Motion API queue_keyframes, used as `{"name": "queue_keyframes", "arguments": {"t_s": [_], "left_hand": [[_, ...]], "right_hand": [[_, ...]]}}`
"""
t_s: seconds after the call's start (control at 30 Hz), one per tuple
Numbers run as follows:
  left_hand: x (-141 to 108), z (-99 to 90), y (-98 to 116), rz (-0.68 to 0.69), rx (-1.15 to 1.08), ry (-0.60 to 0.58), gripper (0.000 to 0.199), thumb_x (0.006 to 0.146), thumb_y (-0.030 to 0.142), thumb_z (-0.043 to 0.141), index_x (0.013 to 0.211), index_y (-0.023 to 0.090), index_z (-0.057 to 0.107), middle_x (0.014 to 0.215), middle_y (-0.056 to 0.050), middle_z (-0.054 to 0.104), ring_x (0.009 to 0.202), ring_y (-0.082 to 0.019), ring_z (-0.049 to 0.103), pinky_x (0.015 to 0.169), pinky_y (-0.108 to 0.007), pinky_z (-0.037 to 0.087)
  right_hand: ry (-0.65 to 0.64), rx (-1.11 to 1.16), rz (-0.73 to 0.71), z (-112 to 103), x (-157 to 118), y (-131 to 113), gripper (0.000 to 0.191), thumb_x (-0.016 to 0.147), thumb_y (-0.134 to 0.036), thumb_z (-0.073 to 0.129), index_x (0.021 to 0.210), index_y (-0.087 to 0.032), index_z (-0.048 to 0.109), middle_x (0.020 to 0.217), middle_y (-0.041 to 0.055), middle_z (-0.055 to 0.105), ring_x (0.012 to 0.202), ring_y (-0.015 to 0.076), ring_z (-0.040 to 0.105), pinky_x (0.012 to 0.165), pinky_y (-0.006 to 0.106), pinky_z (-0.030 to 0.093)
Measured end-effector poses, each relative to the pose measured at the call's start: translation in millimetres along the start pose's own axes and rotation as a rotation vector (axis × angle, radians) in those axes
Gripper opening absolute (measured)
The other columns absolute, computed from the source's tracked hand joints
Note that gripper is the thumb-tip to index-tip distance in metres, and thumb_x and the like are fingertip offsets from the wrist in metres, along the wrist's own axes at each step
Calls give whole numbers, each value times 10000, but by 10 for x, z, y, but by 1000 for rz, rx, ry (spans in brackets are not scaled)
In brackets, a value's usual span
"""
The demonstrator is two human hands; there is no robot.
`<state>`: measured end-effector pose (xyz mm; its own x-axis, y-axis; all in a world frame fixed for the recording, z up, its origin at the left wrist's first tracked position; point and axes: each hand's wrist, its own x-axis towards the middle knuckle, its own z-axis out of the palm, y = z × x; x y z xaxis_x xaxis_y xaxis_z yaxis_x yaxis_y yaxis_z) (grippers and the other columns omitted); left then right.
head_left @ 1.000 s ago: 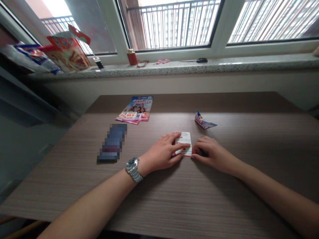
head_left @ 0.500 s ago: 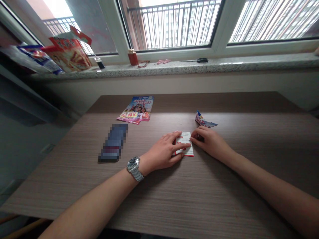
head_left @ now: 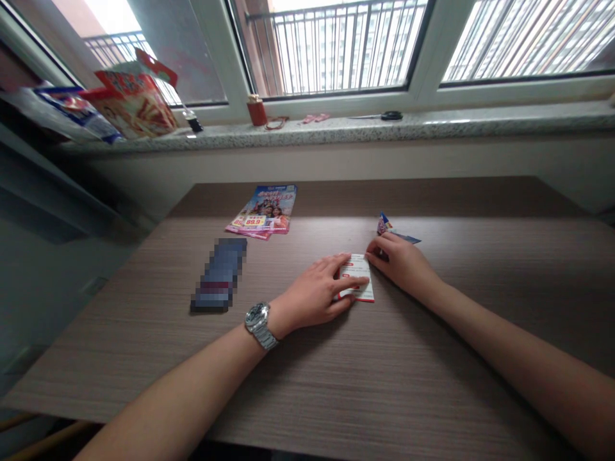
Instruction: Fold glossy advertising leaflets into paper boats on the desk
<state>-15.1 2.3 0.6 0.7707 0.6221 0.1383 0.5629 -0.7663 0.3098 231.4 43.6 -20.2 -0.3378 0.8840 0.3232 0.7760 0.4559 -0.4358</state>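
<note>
A white leaflet [head_left: 358, 291] with red and black print, apparently folded, lies flat on the table. Across its left half rests my left hand [head_left: 324, 288], open, fingers spread and pressing it down; a metal watch [head_left: 259, 323] is on that wrist. At the leaflet's upper right corner, the thumb and fingertips of my right hand [head_left: 396, 259] are pinched together on the edge. Just beyond that hand stands a small folded-paper piece [head_left: 383, 224] with blue and colourful print, partly hidden by the knuckles.
Colourful flyers [head_left: 266, 208] lie stacked at the table's back left. Nearer me is a dark, pixelated flat object [head_left: 221, 275]. The windowsill [head_left: 288, 134] holds snack bags [head_left: 134, 105], a red-brown container [head_left: 257, 111] and black-handled scissors [head_left: 391, 116].
My right hand has slid a short way up along the leaflet's right edge, away from me, and now covers more of the folded-paper piece. My left hand stays put.
</note>
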Motion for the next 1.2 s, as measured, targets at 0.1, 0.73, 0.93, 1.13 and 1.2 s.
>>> {"name": "queue_keyframes", "arguments": {"t_s": [0.1, 0.73, 0.93, 1.13, 1.2], "left_hand": [[1, 5, -2, -1, 6, 8, 430, 993, 378, 548, 1422, 343, 555, 1616, -78, 337, 1479, -290, 358, 1225, -497, 301], [39, 3, -5, -43, -20, 24, 517, 1034, 466, 459, 1486, 216, 431, 1571, -91, 442, 1485, -227, 372, 1258, -424, 263], [33, 5, 24, -20, 9, 34, 617, 973, 564, 539, 1459, 192, 462, 1555, -103, 470, 1507, -246, 333, 1278, -446, 196], [5, -4, 25, -34, 35, 53, 556, 938, 426, 592, 1444, 224, 485, 1596, -90, 406, 1501, -264, 336, 1268, -474, 216], [2, -14, 12, -54, 48, 67, 546, 920, 368, 593, 1443, 242, 497, 1589, -81, 411, 1472, -275, 374, 1255, -475, 249]], "right_hand": [[-16, -4, -56, -22, -26, -28, 114, 951, -224, 577, 964, -203, 688, 929, 71, 634, 794, 212, 620, 731, 334, 487], [-113, -114, -256, -126, -215, -87, 272, 993, -221, 513, 1096, -219, 765, 990, 125, 645, 900, 258, 631, 811, 391, 520], [-126, -141, -258, -157, -311, -138, 253, 983, -212, 530, 1083, -237, 761, 973, 108, 649, 856, 240, 621, 747, 357, 506], [-121, -110, -282, -175, -361, -112, 249, 982, -212, 536, 1103, -225, 753, 990, 112, 646, 885, 248, 616, 769, 366, 513], [-117, -87, -283, -184, -371, -104, 243, 981, -209, 539, 1094, -208, 754, 1003, 119, 648, 894, 251, 616, 778, 371, 517]]}}
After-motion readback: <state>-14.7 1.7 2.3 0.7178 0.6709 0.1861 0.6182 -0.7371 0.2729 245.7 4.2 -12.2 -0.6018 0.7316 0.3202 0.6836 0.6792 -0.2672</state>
